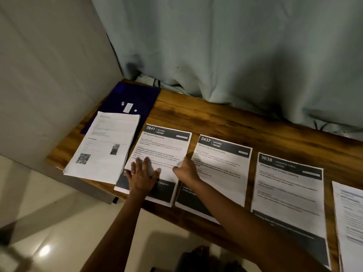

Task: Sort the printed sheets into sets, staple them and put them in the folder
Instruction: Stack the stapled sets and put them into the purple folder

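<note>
Printed sheets lie in a row on the wooden table (225,122). The sheet headed 2641 (167,146) lies left of centre. My left hand (142,174) presses flat on its lower part, fingers straight. My right hand (185,170) pinches the right edge of that same sheet. To the right lie the sheet headed 2437 (224,165) and the sheet headed 3638 (288,193). A stack of unsorted sheets (106,146) with a QR code sits at the left, partly over a dark blue folder (137,97). No stapler is in view.
Another printed sheet (351,216) is cut off by the right frame edge. A grey-green curtain (235,55) hangs along the back of the table. A pale wall (49,75) borders the left end. Pale floor tiles (59,222) lie below the table's front edge.
</note>
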